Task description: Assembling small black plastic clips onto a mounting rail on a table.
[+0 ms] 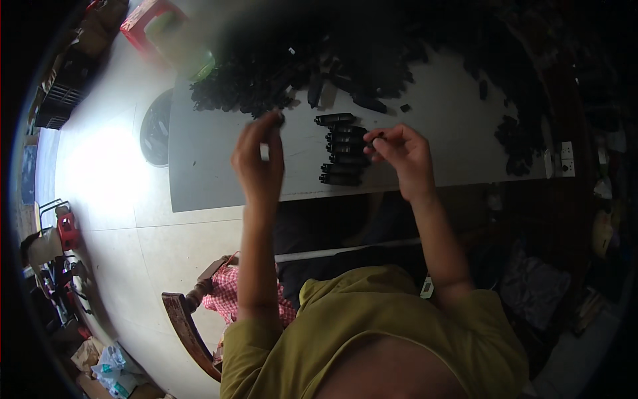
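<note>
Several black cylindrical plastic parts (pixel 345 149) lie side by side in a column on the grey table, their narrow ends pointing left. At the column's right edge is my right hand (pixel 403 151), its thumb and fingers pinched on a small black piece (pixel 377 138). My left hand (pixel 259 154) is raised to the left of the column. Its fingertips are closed around a small dark piece (pixel 280 120), mostly hidden and too dim to name. Beyond both hands spreads a large heap of black plastic parts (pixel 252 86).
The grey table (pixel 212 159) has its near edge just in front of me. More black parts (pixel 517 143) are piled at its right side, close to a white socket panel (pixel 566 159). A red stool (pixel 143 26) stands far left. A wooden chair (pixel 178 319) with checked cloth is at lower left.
</note>
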The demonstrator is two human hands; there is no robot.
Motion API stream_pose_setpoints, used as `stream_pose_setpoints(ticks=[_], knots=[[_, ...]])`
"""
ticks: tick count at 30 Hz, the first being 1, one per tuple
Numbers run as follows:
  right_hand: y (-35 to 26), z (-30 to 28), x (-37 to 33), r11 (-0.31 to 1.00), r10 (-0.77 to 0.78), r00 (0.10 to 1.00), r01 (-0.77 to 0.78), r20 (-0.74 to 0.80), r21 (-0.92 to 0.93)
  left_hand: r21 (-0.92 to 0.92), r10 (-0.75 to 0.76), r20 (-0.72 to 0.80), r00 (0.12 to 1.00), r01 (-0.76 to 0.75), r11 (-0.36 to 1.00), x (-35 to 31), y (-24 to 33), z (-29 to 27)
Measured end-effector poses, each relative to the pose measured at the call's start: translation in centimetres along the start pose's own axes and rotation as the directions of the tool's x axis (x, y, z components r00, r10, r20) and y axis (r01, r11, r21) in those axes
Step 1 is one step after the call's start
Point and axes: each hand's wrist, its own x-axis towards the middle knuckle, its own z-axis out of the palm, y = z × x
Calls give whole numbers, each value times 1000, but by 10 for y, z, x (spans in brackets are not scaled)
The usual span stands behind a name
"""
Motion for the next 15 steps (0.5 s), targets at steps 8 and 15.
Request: stream_pose_setpoints(ticks=[8, 15], knots=[[19, -7, 54, 892, -111, 991, 133, 76, -432, 91, 42, 274, 961, -69, 993, 16, -41, 37], [26, 8, 74, 394, -274, 857, 513, 435, -762, 2, 9, 421, 907, -11, 1000, 1, -39, 57]])
